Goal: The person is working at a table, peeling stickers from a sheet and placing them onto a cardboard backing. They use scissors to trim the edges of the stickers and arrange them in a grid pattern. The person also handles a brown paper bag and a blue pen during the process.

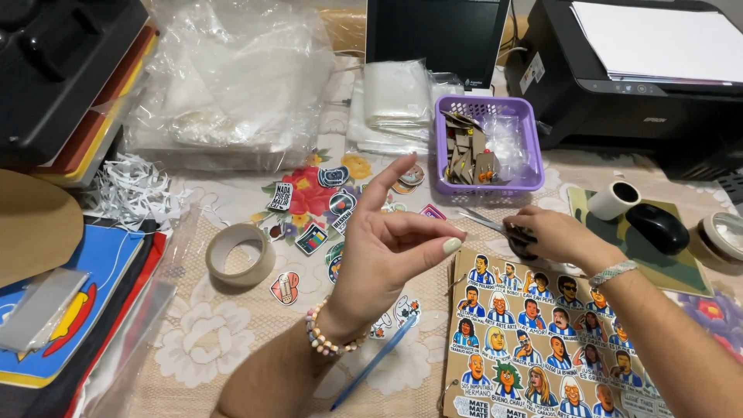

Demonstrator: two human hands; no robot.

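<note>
1. The scissors (495,226) lie low over the desk (232,325), just past the top edge of the sticker sheet (534,340); their blades point left, toward the raised left hand.
2. The right hand (557,236) grips the dark handles of the scissors, fingers curled tight around them. A pale beaded bracelet sits on that wrist.
3. The left hand (387,248) is lifted above the desk, thumb and middle fingertips pressed together in a pinch while the index finger points up. Whether anything small is caught in the pinch cannot be told.
4. The sticker sheet, brown and printed with rows of cartoon figures in striped shirts, lies under the right forearm.
5. A blue pen (375,360) rests slantwise on the desk beneath the left wrist.
6. Loose cut stickers (309,209) are scattered on the flowered cloth to the left of the hands, with a roll of tape (240,254) beside them.
7. Behind the hands stands a purple basket (520,139) holding brown card pieces.
8. To the right, a black mouse (658,228) sits on a pad, near a printer (642,70).
</note>
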